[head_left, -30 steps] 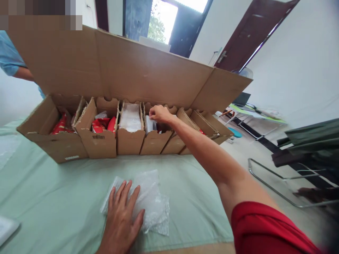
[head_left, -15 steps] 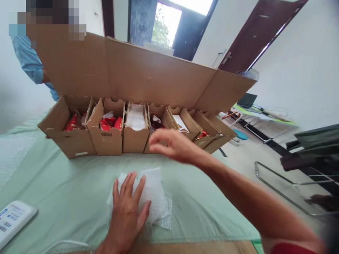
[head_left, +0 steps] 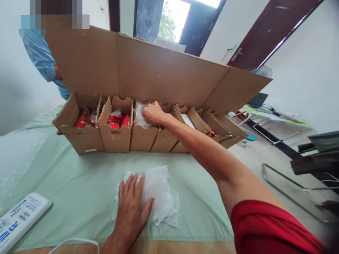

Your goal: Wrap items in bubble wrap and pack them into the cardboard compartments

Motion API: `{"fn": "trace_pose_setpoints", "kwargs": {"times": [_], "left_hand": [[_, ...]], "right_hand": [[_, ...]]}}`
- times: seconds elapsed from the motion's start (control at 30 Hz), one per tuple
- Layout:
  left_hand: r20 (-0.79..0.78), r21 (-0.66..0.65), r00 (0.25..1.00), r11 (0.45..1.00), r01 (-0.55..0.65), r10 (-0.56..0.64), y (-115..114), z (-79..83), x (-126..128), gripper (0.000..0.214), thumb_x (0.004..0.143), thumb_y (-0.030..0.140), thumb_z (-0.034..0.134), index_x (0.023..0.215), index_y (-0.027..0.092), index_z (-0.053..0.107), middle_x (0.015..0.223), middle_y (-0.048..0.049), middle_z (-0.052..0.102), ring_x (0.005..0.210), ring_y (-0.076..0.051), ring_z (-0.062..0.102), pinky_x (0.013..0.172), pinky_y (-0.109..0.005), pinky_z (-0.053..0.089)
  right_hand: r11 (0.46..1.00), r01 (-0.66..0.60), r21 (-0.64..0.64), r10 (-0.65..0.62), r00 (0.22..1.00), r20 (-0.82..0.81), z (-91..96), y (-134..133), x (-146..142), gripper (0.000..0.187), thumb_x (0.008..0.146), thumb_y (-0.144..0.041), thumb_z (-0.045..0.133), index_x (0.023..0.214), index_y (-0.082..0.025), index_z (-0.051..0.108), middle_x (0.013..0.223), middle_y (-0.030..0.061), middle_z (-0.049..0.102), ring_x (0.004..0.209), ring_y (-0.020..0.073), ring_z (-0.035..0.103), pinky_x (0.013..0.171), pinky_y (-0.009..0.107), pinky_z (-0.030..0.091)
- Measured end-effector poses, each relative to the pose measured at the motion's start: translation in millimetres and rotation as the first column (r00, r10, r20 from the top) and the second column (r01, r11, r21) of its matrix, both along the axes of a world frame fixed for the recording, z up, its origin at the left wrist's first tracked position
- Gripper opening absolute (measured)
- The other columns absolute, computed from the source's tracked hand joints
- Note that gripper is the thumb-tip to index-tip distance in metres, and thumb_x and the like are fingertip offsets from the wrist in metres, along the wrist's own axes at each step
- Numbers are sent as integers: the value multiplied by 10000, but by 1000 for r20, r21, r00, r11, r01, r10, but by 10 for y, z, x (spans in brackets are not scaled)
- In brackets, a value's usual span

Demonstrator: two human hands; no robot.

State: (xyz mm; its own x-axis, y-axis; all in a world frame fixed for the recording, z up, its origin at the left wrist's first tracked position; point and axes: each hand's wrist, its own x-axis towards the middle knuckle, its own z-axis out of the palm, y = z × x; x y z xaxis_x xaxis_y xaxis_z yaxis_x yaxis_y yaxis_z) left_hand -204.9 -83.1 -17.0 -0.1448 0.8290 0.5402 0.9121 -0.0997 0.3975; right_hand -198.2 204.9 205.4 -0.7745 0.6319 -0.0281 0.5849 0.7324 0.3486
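Observation:
My left hand (head_left: 134,206) lies flat with fingers spread on the left part of some bubble wrap sheets (head_left: 160,194) on the green cloth. My right hand (head_left: 154,113) is stretched forward over the third cardboard bin (head_left: 143,138) from the left. Its fingers are curled closed on the edge of the white bubble wrap (head_left: 141,114) standing in that bin; the fingertips are partly hidden. To the left, another cardboard bin (head_left: 116,139) holds red packets (head_left: 119,121).
A tall cardboard panel (head_left: 169,70) stands behind the row of bins. At the left are a white printed power strip or box (head_left: 25,218) and more bubble wrap (head_left: 19,151). Behind the panel stands a person in a blue sleeve (head_left: 39,56). A metal frame (head_left: 286,183) is at the right.
My right hand has moved forward and left, from in front of the bins to the bubble wrap in the third bin. The left hand stays on the sheets; the whole view has shifted slightly.

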Motion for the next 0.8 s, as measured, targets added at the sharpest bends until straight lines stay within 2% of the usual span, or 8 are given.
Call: {"fn": "trace_pose_setpoints", "kwargs": {"times": [0.1, 0.2, 0.33, 0.43, 0.5, 0.53, 0.67, 0.8], "left_hand": [[134, 122, 990, 991, -60, 44, -74, 192, -12, 736, 951, 359, 631, 1586, 197, 297, 1595, -213, 404, 1479, -370, 406, 1165, -629, 385], [233, 317, 971, 940, -125, 51, -223, 444, -7, 931, 891, 301, 729, 1638, 259, 176, 1711, -168, 205, 1563, -357, 270, 1215, -608, 337], [132, 452, 989, 892, -4, -63, -377, 611, 103, 999, 892, 350, 721, 1657, 281, 83, 1762, -93, -20, 1618, -344, 78, 1288, -620, 157], [5, 236, 987, 959, 157, -163, -349, 447, 149, 792, 933, 263, 635, 1621, 210, 246, 1697, -134, 302, 1563, -320, 294, 1288, -604, 180], [-11, 82, 991, 987, 135, -135, -283, 239, 107, 584, 926, 110, 533, 1498, 199, 454, 1484, -102, 603, 1415, -277, 514, 1258, -569, 265], [-10, 32, 995, 995, 99, -99, -248, 132, 66, 546, 906, 49, 489, 1425, 213, 529, 1392, -76, 674, 1355, -265, 567, 1236, -559, 297], [-48, -76, 996, 994, 76, -79, -137, -153, -112, 607, 836, -12, 474, 1345, 292, 607, 1361, -30, 698, 1332, -285, 575, 1184, -576, 321], [-51, -32, 997, 998, 49, -50, -71, -250, -146, 610, 810, 17, 508, 1342, 295, 617, 1309, -23, 723, 1294, -269, 585, 1227, -541, 219]], "right_hand": [[995, 98, 35, -77, 917, -392, 379, -338, 522, 251, 914, -176, 508, 976, -162, 751, 1072, 120, 769, 1028, 286, 656, 924, 422, 429], [998, -62, -33, 30, 802, -596, 472, -989, 1112, 185, 917, -221, 520, 904, -220, 705, 1013, 62, 753, 920, 232, 653, 883, 375, 447], [971, -168, -171, 94, 923, -374, -69, -1866, 1565, 132, 877, -198, 591, 787, -185, 686, 805, 88, 744, 793, 248, 657, 865, 422, 437], [861, -264, -435, 178, 957, -228, -387, -2080, 1538, 124, 889, -275, 679, 856, -169, 733, 821, 85, 776, 758, 232, 683, 803, 379, 459], [822, -294, -487, 164, 942, -291, -321, -1925, 1350, 163, 937, -326, 663, 921, -196, 760, 865, 56, 795, 785, 204, 701, 773, 328, 461], [845, -285, -452, 134, 932, -336, -214, -1771, 1199, 180, 962, -325, 635, 934, -208, 768, 882, 45, 798, 804, 193, 705, 765, 311, 458], [987, -130, -98, 88, 932, -351, 259, -886, 214, 241, 978, -217, 549, 946, -198, 787, 953, 72, 792, 920, 237, 711, 786, 327, 458], [990, -101, -101, 88, 988, -127, 180, -144, -919, 300, 912, -139, 602, 1161, -187, 763, 1192, 142, 767, 1089, 282, 707, 842, 344, 501]]}}
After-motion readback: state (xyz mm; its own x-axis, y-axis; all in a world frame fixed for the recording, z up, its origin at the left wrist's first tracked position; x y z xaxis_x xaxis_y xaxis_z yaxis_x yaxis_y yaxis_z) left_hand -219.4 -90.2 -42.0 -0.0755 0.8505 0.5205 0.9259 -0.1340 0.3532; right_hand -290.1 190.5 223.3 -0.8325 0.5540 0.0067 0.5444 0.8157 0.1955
